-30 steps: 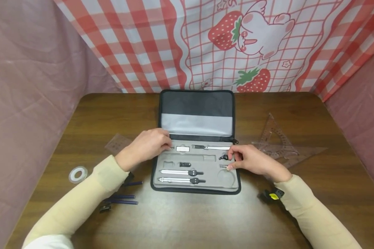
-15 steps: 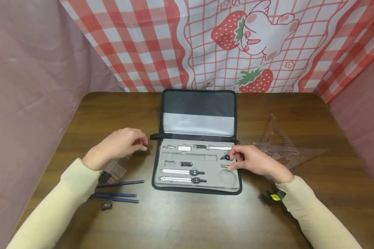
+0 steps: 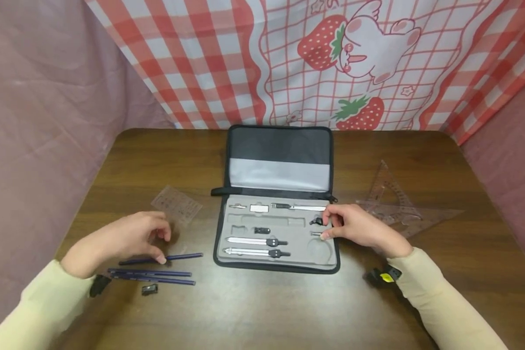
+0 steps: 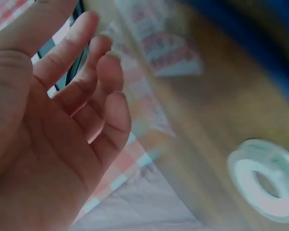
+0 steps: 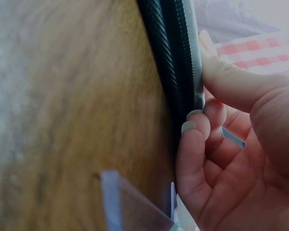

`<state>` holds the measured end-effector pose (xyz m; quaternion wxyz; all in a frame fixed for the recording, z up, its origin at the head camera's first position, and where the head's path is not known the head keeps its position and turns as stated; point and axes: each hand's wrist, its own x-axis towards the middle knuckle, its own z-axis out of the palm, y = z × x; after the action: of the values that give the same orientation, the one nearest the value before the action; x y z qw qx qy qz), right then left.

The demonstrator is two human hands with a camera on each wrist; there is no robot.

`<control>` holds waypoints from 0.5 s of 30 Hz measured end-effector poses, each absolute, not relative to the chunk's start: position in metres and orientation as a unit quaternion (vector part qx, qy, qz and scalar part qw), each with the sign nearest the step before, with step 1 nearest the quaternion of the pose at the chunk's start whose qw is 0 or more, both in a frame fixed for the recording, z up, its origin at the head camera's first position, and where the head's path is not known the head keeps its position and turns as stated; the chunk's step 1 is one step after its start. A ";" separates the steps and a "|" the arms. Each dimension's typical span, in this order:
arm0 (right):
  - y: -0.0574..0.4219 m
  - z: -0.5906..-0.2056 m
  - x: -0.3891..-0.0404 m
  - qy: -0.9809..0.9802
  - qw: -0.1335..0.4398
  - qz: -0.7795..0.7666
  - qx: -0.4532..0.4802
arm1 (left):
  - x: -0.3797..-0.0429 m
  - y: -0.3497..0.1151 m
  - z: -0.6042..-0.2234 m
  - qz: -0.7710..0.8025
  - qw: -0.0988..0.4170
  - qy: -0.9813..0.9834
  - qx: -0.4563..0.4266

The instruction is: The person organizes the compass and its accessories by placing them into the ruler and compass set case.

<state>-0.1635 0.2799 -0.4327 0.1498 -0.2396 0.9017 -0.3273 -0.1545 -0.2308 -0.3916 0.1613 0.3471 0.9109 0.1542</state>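
An open zip case (image 3: 280,144) of drawing instruments lies on the table in the head view. Its grey tray holds two silver compasses (image 3: 250,241), a white eraser-like block (image 3: 259,208) and other small parts. At the tray's right edge rests my right hand (image 3: 358,224); thumb and index reach over the tray, the thumb by a small metal piece (image 3: 316,233). The right wrist view shows the other fingers curled against the case's side (image 5: 195,72). My left hand (image 3: 124,236) hovers over blue pencils (image 3: 175,281), fingers loosely bent, holding nothing.
A clear stencil (image 3: 175,204) lies left of the case, and a black sharpener (image 3: 149,289) below the pencils. Transparent set squares (image 3: 424,214) lie at right. A tape roll (image 4: 238,168) shows in the left wrist view. A patterned curtain (image 3: 288,58) hangs behind.
My left hand has left the tray's upper left corner and moved left and down to the pencils, uncovering the stencil and a small metal part. My right hand has stayed put.
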 end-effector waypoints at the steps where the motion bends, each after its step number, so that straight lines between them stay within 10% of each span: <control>1: 0.280 -0.433 -0.163 0.902 0.148 -0.327 -0.239 | -0.151 -0.231 -0.393 0.148 0.163 0.911 0.348; 15: 0.280 -0.432 -0.162 0.899 0.157 -0.333 -0.236 | -0.134 -0.224 -0.400 0.086 0.164 0.918 0.350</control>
<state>-0.1625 0.2803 -0.4320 0.1574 -0.2361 0.8993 -0.3329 -0.1341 -0.2240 -0.3999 0.1639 0.3505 0.9181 0.0861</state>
